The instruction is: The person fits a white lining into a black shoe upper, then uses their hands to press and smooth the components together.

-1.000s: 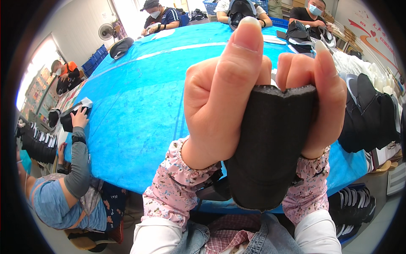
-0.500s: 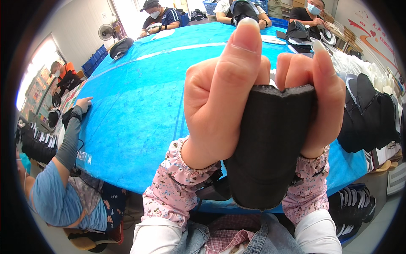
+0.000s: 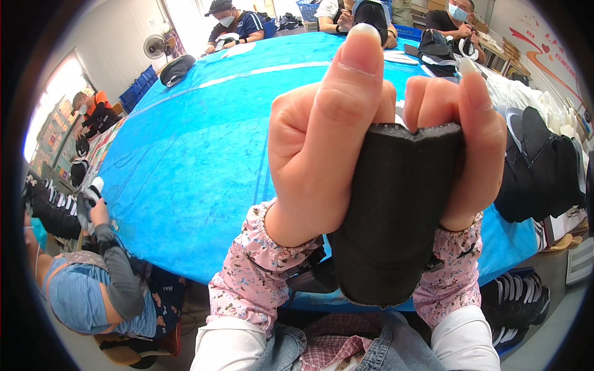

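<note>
Close in front of me, a black fabric shoe upper (image 3: 396, 216) hangs between my hands, its rounded end down. Its top edge is notched in the middle and shows grey padding. My left hand (image 3: 331, 148) grips the left side of that edge with curled fingers, thumb pointing up. On the other side, my right hand (image 3: 473, 148) pinches the right edge the same way. The fingertips behind the fabric are hidden. Floral pink sleeve covers show at both wrists.
A blue-covered table (image 3: 198, 154) spreads beyond my hands. Black uppers (image 3: 538, 167) are piled at the right, beside white pieces (image 3: 526, 93). A black shoe piece (image 3: 177, 70) lies on the far left. Co-workers sit around, one in a blue top (image 3: 80, 297) at the near left.
My hands and the upper stay almost still. The co-worker at the left has drawn an arm back from the table and now handles a shoe. Across the table, a person has raised a black piece.
</note>
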The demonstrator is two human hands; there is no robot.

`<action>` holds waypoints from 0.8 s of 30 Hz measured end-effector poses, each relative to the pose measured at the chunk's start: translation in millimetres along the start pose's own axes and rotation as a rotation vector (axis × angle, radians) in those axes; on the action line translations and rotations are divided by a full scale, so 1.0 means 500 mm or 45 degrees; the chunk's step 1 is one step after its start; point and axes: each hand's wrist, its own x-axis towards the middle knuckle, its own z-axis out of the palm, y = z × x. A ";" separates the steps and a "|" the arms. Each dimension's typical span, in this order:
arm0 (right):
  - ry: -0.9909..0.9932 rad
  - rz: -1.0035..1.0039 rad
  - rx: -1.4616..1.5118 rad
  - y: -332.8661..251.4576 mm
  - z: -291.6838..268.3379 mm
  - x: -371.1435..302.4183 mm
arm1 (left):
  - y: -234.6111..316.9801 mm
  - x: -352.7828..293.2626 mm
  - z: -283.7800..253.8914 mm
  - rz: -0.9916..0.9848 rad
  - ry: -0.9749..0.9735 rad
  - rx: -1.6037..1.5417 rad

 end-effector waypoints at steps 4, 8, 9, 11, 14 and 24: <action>-0.011 -0.017 0.023 0.003 -0.003 0.000 | -0.005 0.001 0.000 0.046 -0.024 -0.012; -0.064 -0.041 0.037 0.008 -0.014 0.000 | -0.013 0.000 -0.014 0.086 -0.108 -0.075; -0.090 -0.065 0.044 0.009 -0.017 0.001 | -0.016 -0.001 -0.017 0.092 -0.140 -0.101; -0.116 -0.087 0.055 0.013 -0.019 0.000 | -0.023 -0.004 -0.019 0.196 -0.165 -0.107; -0.144 -0.102 0.072 0.014 -0.020 0.000 | -0.025 -0.011 -0.011 0.290 -0.098 -0.055; -0.057 -0.120 0.226 0.021 -0.012 0.000 | -0.019 0.001 -0.027 0.200 -0.279 -0.100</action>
